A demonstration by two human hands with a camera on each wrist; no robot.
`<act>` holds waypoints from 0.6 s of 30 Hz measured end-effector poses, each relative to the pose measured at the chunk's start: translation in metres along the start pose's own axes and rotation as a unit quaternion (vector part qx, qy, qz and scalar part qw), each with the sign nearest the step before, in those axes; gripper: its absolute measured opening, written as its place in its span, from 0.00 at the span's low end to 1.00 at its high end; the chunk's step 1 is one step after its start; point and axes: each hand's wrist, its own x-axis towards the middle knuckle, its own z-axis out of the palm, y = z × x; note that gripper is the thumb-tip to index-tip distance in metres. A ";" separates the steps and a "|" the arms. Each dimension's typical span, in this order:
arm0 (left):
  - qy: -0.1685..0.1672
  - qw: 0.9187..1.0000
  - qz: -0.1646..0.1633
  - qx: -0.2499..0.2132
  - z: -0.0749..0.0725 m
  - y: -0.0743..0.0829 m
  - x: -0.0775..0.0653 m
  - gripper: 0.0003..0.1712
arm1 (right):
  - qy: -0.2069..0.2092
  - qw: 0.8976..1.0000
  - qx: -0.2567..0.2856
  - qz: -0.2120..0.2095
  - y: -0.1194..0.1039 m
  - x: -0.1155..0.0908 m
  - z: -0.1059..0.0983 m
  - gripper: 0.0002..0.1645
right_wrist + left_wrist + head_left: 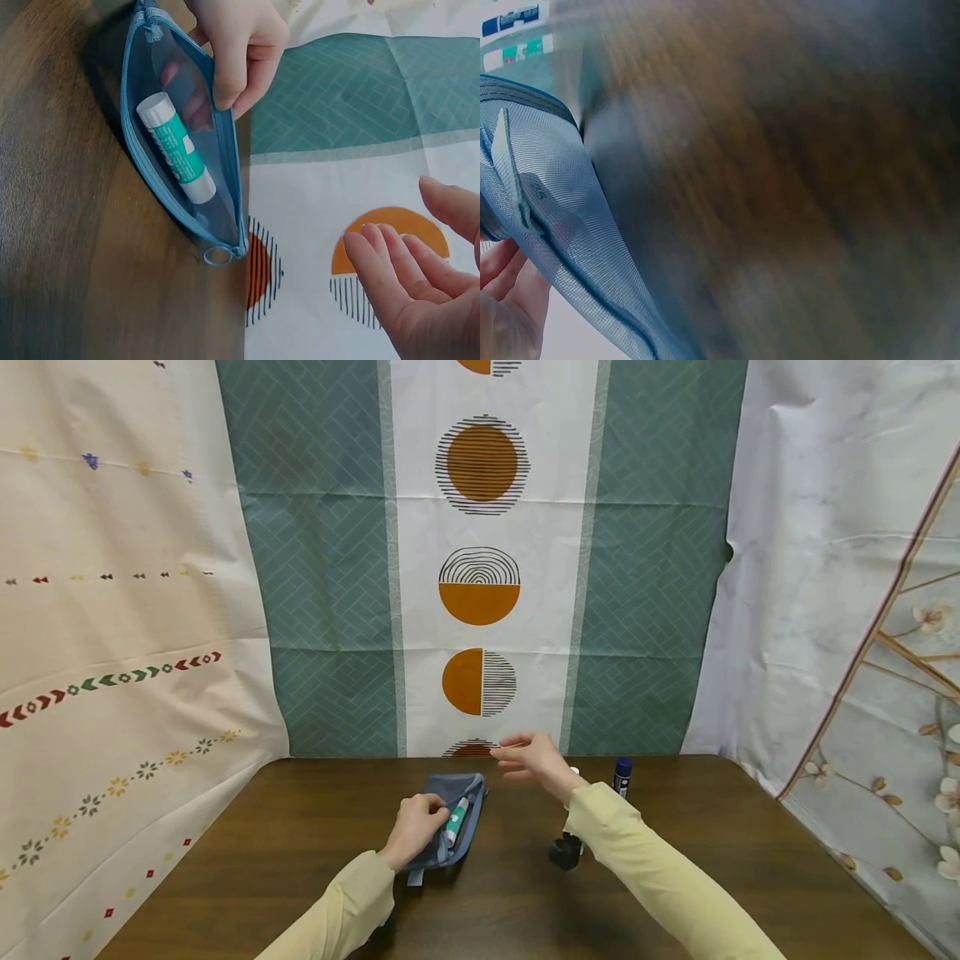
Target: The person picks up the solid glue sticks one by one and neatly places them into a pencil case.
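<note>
A blue mesh zip pouch [475,831] lies unzipped on the table, left of the middle. Its near rim is pinched between the thumb and fingers of my left hand [415,827]; in the right wrist view some of those fingers show through the mesh. Inside the pouch rests a white and green glue stick [177,148]. My right hand [534,762] hovers right of the pouch near the table's back edge, fingers extended and holding nothing. The left wrist view shows the pouch's mesh side [577,172] close up, with part of a hand [514,300] below it.
On the wooden table [300,827], partly behind my right forearm, stand a dark blue-capped cylinder [622,768] and a black object [566,852] whose kind is unclear. A patterned cloth [480,527] hangs along the table's back edge.
</note>
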 end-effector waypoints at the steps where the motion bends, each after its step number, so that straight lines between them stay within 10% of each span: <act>1: 0.001 1.000 0.001 0.001 0.000 0.000 0.000 0.07 | 0.000 1.000 0.000 0.001 -0.001 0.000 -0.001 0.22; 18: 0.017 1.000 0.023 0.008 0.004 -0.001 0.002 0.06 | 0.017 1.000 -0.013 -0.010 -0.006 -0.009 -0.036 0.20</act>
